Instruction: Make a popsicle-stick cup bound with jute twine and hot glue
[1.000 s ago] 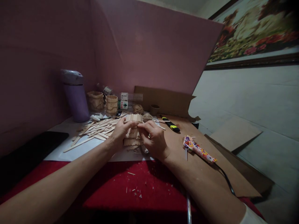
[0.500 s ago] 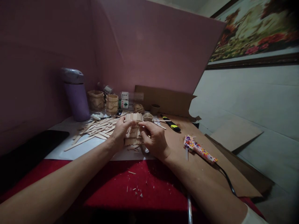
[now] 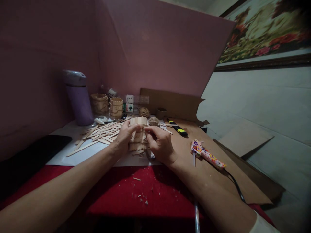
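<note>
Behind everything we see a pink wall [image 3: 155, 55], and at the upper right a framed picture [image 3: 269, 35]. Before us is the desk [image 3: 109, 191], covered in red, with a brown board [image 3: 184, 150] on its right and white paper [image 3: 58, 157] on its left. A purple bottle [image 3: 79, 103] stands at the back left. Our left hand [image 3: 124, 134] grips the left side of a wooden piece [image 3: 138, 139], held over the paper's near part, between our hands. Our right hand [image 3: 160, 142] has its fingers curled against the piece's right side; we cannot tell whether they pinch anything. A flowered glue gun [image 3: 207, 156] lies on the board, with a cutter [image 3: 179, 129] farther back. Two wooden cups [image 3: 116, 108] stand beside the bottle. Two twine balls [image 3: 144, 112] sit beyond our hands. Loose sticks [image 3: 102, 132] lie heaped left of the piece; tiny scraps [image 3: 146, 202] dot the red cover.
</note>
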Tool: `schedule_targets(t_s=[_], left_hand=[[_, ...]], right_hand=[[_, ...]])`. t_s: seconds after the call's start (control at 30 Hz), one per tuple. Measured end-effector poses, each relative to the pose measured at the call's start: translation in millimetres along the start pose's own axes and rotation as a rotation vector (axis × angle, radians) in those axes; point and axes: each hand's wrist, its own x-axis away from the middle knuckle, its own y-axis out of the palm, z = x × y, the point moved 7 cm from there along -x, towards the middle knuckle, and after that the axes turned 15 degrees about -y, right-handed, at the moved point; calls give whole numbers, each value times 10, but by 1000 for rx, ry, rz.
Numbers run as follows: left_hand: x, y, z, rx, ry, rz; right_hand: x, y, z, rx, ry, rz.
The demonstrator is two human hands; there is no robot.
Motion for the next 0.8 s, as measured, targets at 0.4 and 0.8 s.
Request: schedule_targets(t_s=[0.4,0.8], left_hand=[[-47,23,-32,29,-9,-95],[-30,43,-67,87,-108,-138]], right_hand=[[5,-38,-25,-39,-79,58],[5,-36,-40,-10,-97,18]])
